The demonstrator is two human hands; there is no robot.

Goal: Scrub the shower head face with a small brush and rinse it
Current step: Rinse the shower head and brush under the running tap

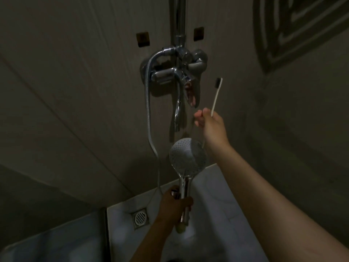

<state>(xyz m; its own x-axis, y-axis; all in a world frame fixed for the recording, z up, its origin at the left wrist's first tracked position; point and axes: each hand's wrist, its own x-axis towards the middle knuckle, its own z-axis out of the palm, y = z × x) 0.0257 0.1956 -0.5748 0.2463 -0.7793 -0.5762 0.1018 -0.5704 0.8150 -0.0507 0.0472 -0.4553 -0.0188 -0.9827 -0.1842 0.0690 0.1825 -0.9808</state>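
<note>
Left grip (174, 205) clamped round shower head (188, 155) handle, face toward camera; right grip (211, 123) pinching small brush (217, 95), bristles up, near tap lever (190, 93)

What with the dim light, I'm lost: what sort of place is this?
Most likely a bathroom shower area: a wall-mounted mixer tap, a shower head on a hose, and a floor drain.

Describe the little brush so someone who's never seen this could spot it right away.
Find the chrome mixer tap on the wall. Just right of its spout, the right hand holds the brush, a thin stick pointing up. It alone is pale and slim, with dark bristles at its top, unlike the shiny metal fittings.
</note>
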